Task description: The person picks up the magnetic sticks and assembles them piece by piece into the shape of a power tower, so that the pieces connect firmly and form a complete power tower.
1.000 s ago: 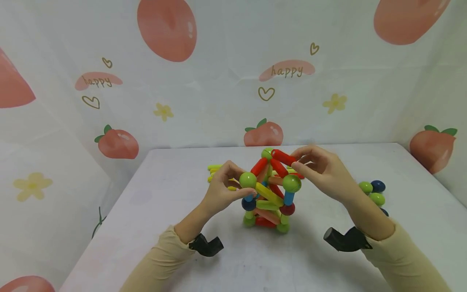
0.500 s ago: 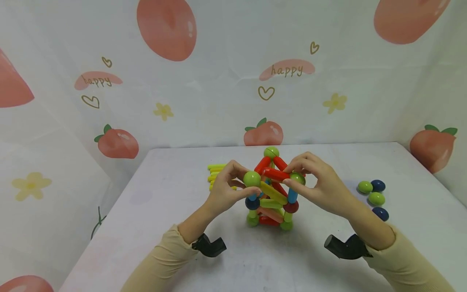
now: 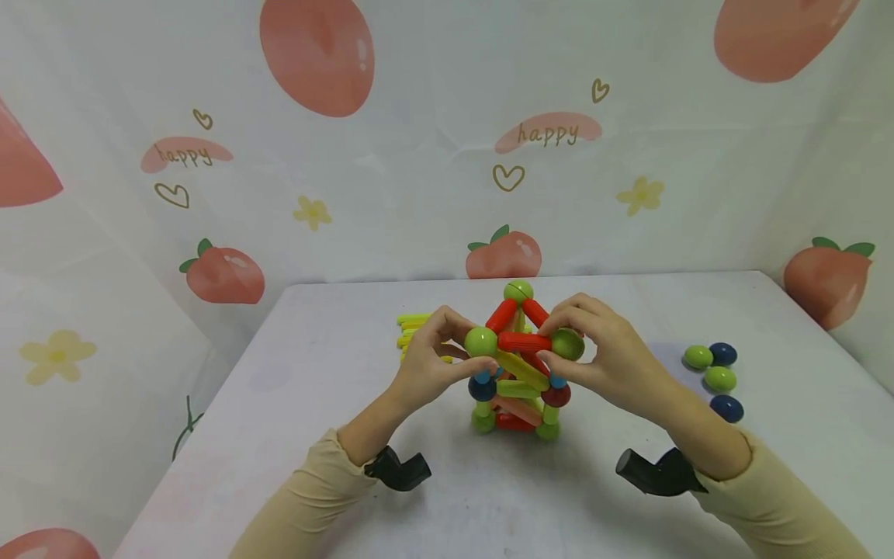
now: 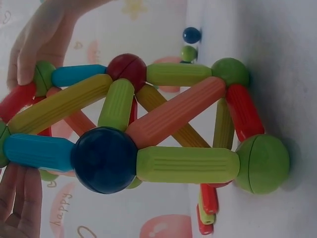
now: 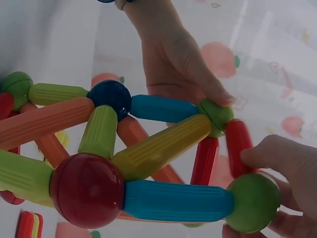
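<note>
A tower of coloured magnetic sticks and balls [image 3: 517, 390] stands on the table between my hands. My left hand [image 3: 436, 359] pinches the green ball [image 3: 481, 342] at its upper left corner. With thumb and fingers, my right hand [image 3: 618, 357] grips a red magnetic stick [image 3: 522, 342] near the upper right green ball [image 3: 568, 344]. That stick lies level across the front, its ends at the two green balls. In the right wrist view the right thumb [image 5: 267, 151] presses on the red stick [image 5: 239, 144]. Blue sticks [image 5: 178, 200] run below the upper balls.
Yellow sticks [image 3: 412, 320] lie in a row behind my left hand. On the right side of the table are loose green and blue balls [image 3: 719, 379]. A patterned cloth [image 3: 391, 194] hangs behind the table's far edge.
My right hand has brought the red stick down and left from beside the tower's top to lie across the front between the two green balls. The left hand stays on its ball.
</note>
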Action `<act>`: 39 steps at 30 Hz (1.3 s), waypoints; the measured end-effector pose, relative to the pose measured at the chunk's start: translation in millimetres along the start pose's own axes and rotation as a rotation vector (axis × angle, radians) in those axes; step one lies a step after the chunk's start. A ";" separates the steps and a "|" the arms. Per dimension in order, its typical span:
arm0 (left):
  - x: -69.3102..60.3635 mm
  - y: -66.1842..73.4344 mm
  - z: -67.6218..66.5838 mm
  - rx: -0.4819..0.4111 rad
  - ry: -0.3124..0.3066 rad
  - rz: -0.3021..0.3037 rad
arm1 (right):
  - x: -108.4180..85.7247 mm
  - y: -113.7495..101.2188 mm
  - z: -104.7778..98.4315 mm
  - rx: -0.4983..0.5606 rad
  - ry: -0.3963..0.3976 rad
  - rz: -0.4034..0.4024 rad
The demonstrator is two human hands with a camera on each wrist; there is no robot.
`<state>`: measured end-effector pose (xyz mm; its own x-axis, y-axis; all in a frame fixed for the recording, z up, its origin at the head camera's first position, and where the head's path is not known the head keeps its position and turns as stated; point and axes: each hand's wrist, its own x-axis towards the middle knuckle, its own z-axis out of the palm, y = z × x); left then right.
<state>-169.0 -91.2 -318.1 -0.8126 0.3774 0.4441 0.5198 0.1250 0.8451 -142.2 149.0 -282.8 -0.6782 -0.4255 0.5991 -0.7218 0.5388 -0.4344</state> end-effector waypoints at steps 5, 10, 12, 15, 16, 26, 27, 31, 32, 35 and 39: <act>-0.7 0.4 -2.1 -0.004 0.000 -0.010 | -0.1 0.0 2.6 -0.021 0.004 -0.016; -1.8 0.3 -5.3 0.000 -0.006 -0.009 | 0.1 -0.8 4.2 0.003 0.010 -0.013; -2.2 -0.1 -7.2 0.000 -0.006 -0.007 | 0.3 -0.9 4.6 0.026 0.007 -0.018; -2.8 -2.0 -11.0 0.004 0.001 -0.002 | 0.6 2.0 4.1 0.087 0.011 -0.038; -3.0 -2.6 -12.4 0.006 0.004 -0.001 | 1.0 4.3 3.4 0.111 0.016 -0.041; -7.2 -9.3 -27.6 0.040 0.075 -0.015 | 14.5 81.8 8.3 0.112 -0.173 0.380; -7.1 -10.2 -28.8 0.042 0.081 -0.018 | 13.7 93.7 12.8 0.106 -0.212 0.422; -5.2 -13.5 -33.0 0.033 0.092 -0.040 | 6.4 134.7 33.7 0.069 -0.337 0.508; -4.4 -14.4 -34.1 0.027 0.091 -0.048 | 4.6 142.0 38.6 0.058 -0.355 0.518; -2.3 -17.1 -36.8 0.013 0.085 -0.074 | -0.4 155.2 49.8 0.004 -0.366 0.512; -0.3 -19.5 -38.5 0.006 0.075 -0.090 | -2.4 159.5 55.2 -0.076 -0.353 0.491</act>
<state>-189.1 -129.1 -323.2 -0.8733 0.2943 0.3881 0.4456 0.1611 0.8806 -263.3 195.7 -390.7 -0.9436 -0.3224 0.0757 -0.3097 0.7782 -0.5463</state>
